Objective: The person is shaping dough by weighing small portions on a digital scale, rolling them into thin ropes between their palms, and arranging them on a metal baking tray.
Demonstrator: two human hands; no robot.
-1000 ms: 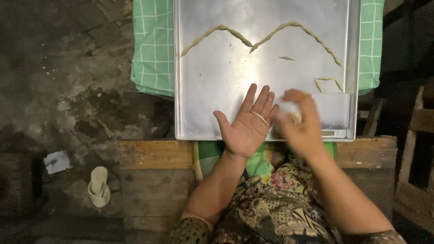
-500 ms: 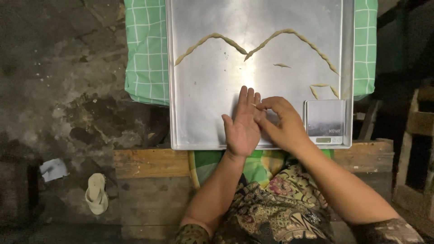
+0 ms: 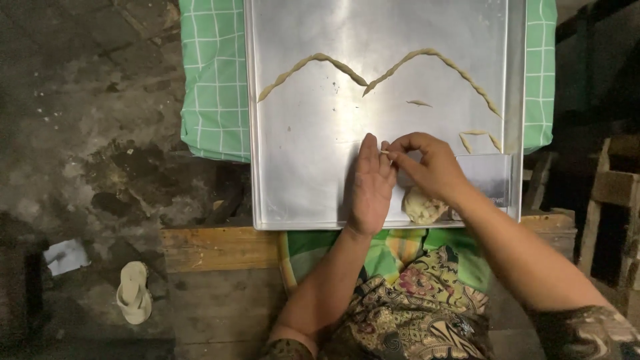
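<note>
The left hand [image 3: 371,187] lies flat on the metal tray [image 3: 300,173], fingers straight and pressed together, palm turned up or inward toward the other hand; it grips nothing and serves as a rolling bed. The right hand [image 3: 427,165] is curled, its thumb and forefinger pinched at the tips of the left fingers. A small pale dough piece [image 3: 385,153] shows at that pinch point, so the right hand has hold of it while the left only supports it. The piece is too small to tell its shape.

The dough lump [image 3: 424,205] rests on the tray just below the right wrist, beside the heel of the left hand. That position keeps the stock within reach of the pinching fingers.

Finished twisted strands lie farther out, beyond both hands: a left dough strand [image 3: 313,70] above the left fingertips and a right dough strand [image 3: 433,70] above the right knuckles, each bent in a peak and meeting near the middle. Their placement leaves the near part of the tray bare for working. Short dough scraps [image 3: 480,139] lie just right of the right hand.

The tray sits on a green checked cloth [image 3: 215,80], which covers the surface beneath. A pale sandal [image 3: 133,292] lies on the floor, well left of the left forearm.
</note>
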